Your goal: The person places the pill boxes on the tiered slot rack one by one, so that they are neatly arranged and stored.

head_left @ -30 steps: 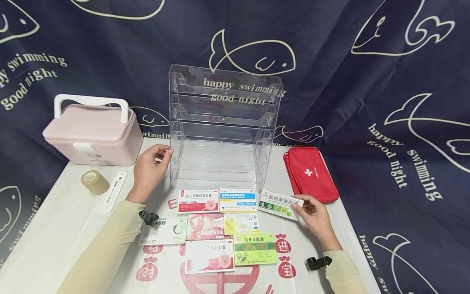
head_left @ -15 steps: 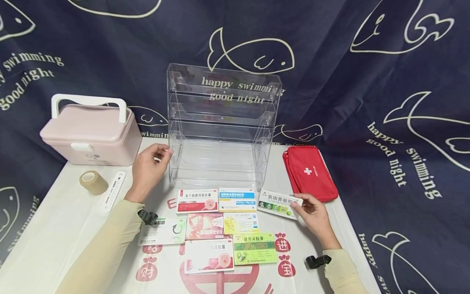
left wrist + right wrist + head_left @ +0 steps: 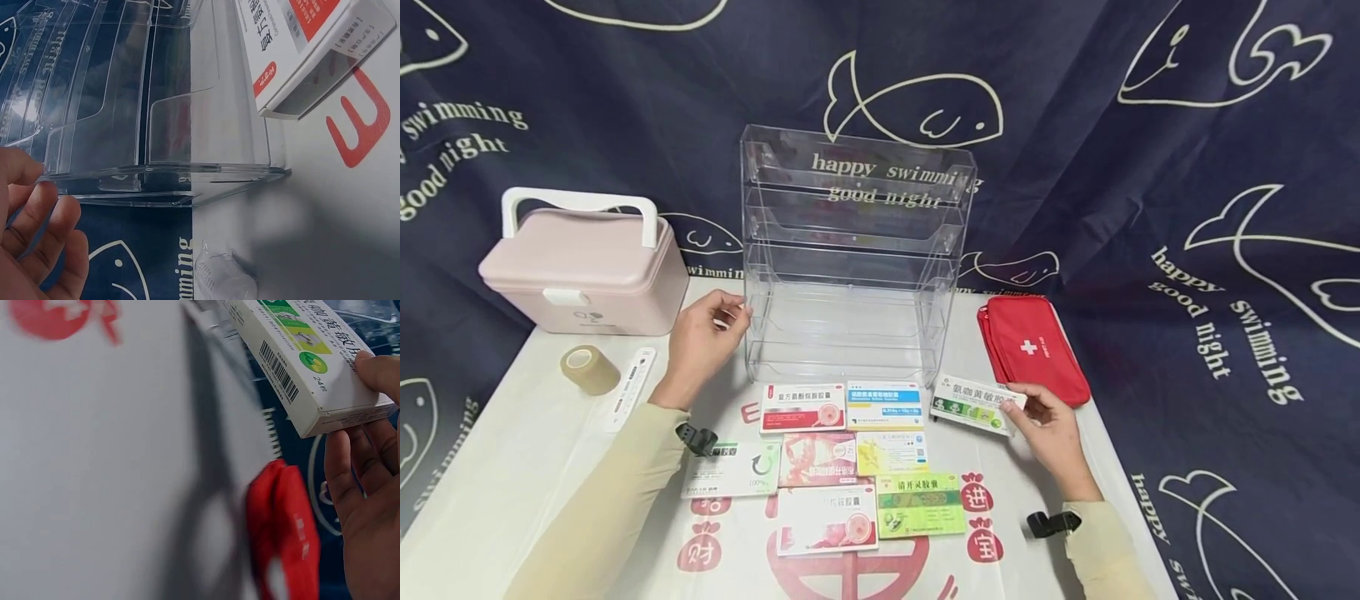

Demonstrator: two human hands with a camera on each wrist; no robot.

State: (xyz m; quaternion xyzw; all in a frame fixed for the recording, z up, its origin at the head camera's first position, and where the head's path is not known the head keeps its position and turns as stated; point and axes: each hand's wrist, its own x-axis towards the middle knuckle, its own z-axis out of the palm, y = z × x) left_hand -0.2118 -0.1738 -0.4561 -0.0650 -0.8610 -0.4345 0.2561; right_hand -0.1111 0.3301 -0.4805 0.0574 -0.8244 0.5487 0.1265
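Note:
My right hand (image 3: pixel 1051 425) pinches the right end of a white and green medicine box (image 3: pixel 976 405) between thumb and fingers. In the right wrist view that box (image 3: pixel 306 369) is raised off the tablecloth, its barcode side showing. At the left edge of a clear plastic tiered rack (image 3: pixel 850 312), my left hand (image 3: pixel 706 337) has its thumb and forefinger on the side panel. The left wrist view has the thumb and curled fingers (image 3: pixel 65 244) right at the rack's rim. In front of the rack lie several medicine boxes, among them a red-and-white one (image 3: pixel 803 408) and a green one (image 3: pixel 921 505).
A pink lidded case (image 3: pixel 580 275) with a white handle stands at the back left. Before it are a tan tape roll (image 3: pixel 591 371) and a white thermometer pack (image 3: pixel 631 387). A red first-aid pouch (image 3: pixel 1037 350) lies to the right. A dark fish-print curtain (image 3: pixel 1075 167) hangs behind.
My right hand has lifted the white and green medicine box a little and shifted it slightly back and right. My left hand stays at the rack's edge.

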